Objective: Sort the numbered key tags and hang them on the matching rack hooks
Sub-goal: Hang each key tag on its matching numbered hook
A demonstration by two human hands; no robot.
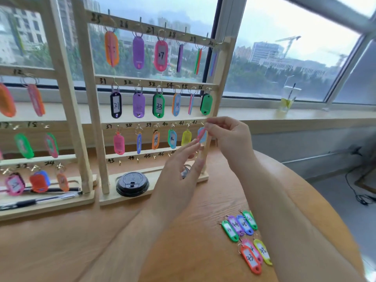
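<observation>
Hanging tag 42, head view. My right grip is pinched shut on the top of the tag, at the end hook of the rack; the ring is hidden. My left grip has straight fingers, holds nothing, and its tips are just beside the tag. Best, I judge: slip the ring over the hook tip, then release. The tag is smooth plastic, oval, pale blue and pink. The rack is bare pale wood. Spare tags lie on the grained desk.

The pale bare-wood rack looks matt, with small brassy metal hooks. At five o'clock, the bright oval plastic key tags shine, with white paper inserts and thin metal rings. The orange-brown wooden worktop shows grain under a soft sheen; the round black plastic lid is glossy.
</observation>
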